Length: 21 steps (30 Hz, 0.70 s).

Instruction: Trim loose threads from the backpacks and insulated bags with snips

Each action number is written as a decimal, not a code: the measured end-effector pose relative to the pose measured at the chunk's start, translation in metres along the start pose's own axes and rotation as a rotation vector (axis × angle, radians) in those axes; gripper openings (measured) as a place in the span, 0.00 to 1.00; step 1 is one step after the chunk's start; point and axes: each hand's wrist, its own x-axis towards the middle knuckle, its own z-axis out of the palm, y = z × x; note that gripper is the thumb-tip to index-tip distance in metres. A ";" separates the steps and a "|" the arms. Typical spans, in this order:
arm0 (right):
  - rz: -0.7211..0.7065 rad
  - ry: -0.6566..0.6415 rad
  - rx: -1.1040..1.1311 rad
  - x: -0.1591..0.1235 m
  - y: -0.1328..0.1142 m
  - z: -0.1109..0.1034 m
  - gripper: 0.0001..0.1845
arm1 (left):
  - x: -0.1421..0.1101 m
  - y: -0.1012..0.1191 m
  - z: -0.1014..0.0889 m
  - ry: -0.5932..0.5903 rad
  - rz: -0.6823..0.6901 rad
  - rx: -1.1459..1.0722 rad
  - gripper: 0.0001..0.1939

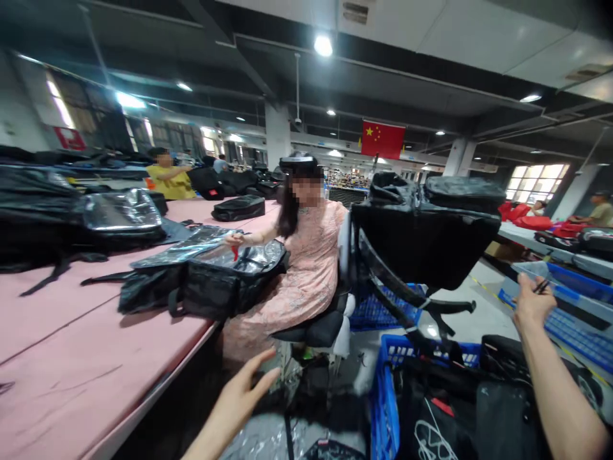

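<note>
The left hand (246,386), fingers loose and apart, is by the pink bench (57,390) edge, where a black bag (211,291) sits. The right hand (532,301) grips a small black thing (541,287).

Glaring ceiling lamps (323,45), stretched edges (blurred)

Table (52,377): over on the left, bags (122,214) lying across it.
Seated co-worker (311,249): ahead, on a chair (313,319) by the table's right edge.
Crate (384,402): near right, more bags inside.
Bag stack (421,246): beyond it, right of the chair.
Flag (385,142): hanging far back.
</note>
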 end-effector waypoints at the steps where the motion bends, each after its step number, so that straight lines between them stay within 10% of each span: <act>1: 0.036 -0.028 0.019 -0.008 -0.005 0.007 0.36 | 0.000 -0.003 0.004 -0.027 -0.038 -0.068 0.30; 10: 0.014 -0.611 0.271 -0.219 -0.060 0.057 0.26 | -0.045 -0.014 -0.073 0.197 -0.219 -0.213 0.31; 17: -0.624 -1.734 0.667 -0.377 -0.141 0.032 0.10 | -0.086 -0.036 -0.128 0.416 -0.272 -0.219 0.34; 21: -0.705 -1.892 0.908 -0.432 -0.165 0.038 0.13 | -0.148 -0.050 -0.177 0.675 -0.278 -0.008 0.24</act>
